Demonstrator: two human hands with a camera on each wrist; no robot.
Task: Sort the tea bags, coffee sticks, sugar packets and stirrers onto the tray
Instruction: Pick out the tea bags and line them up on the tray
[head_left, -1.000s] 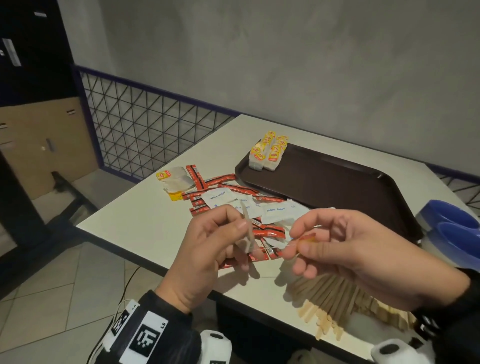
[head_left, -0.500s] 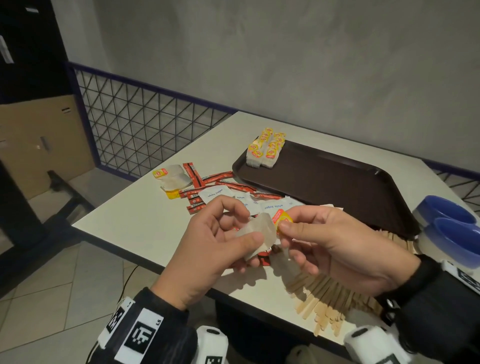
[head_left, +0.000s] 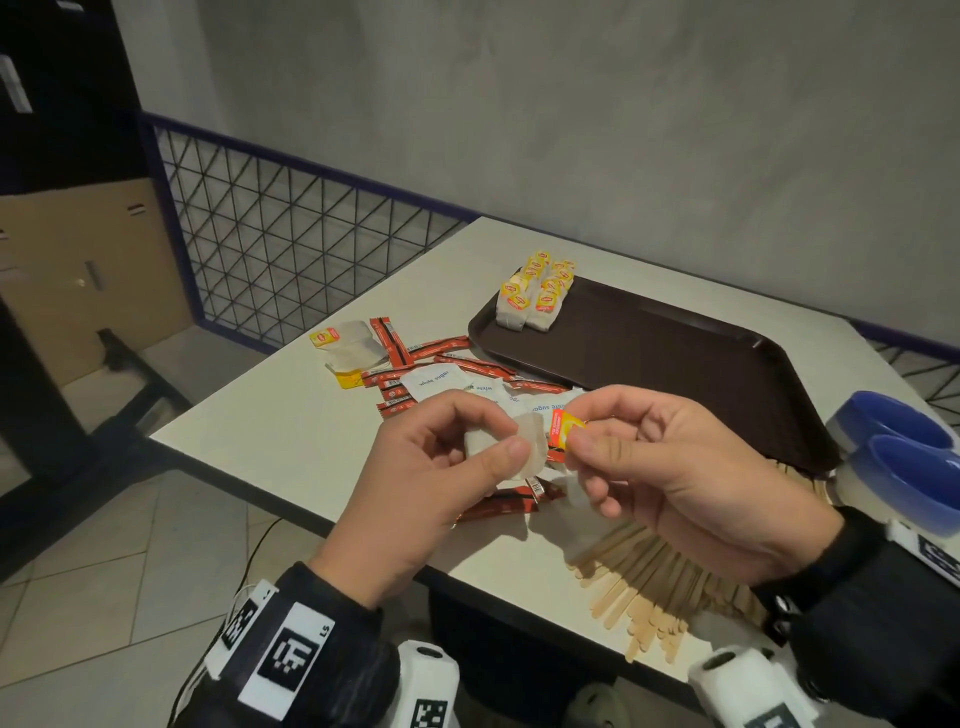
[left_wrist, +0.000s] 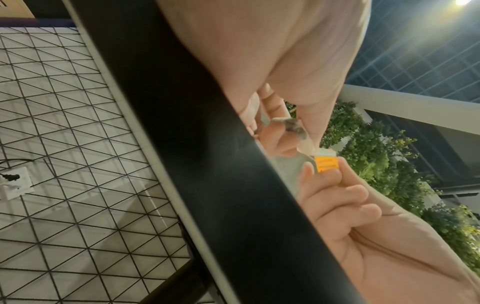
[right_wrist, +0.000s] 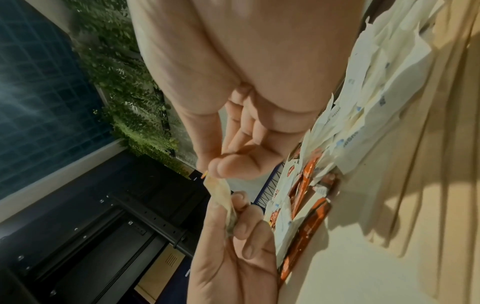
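Head view: showed the whole table (head_left: 291, 436), the tray (head_left: 675, 364) at 12 o'clock from the hands with tea bags (head_left: 535, 299) stacked in its far-left corner, and loose coffee sticks (head_left: 441, 348), sugar packets (head_left: 441, 382) and stirrers (head_left: 660, 582) on the table; neither wrist view showed the tray.
Left wrist view: looked up from below the table edge and caught the orange tag (left_wrist: 326, 164) face-on, which the right wrist view saw only edge-on.
Right wrist view: showed the bag (right_wrist: 223, 200) thin between thumb and fingers, with sticks and packets at 3 o'clock.
Left hand (head_left: 431, 488): pinched the bag (head_left: 519, 452) between thumb and forefinger.
Right hand (head_left: 685, 483): pinched the tag (head_left: 563, 428), its other fingers curled.
Bag's place: held above the table's near edge, between the two hands, at 3 o'clock of the left hand and 9 o'clock of the right, well short of the tray.
Stirrers: fanned out below the right hand at 6 o'clock.
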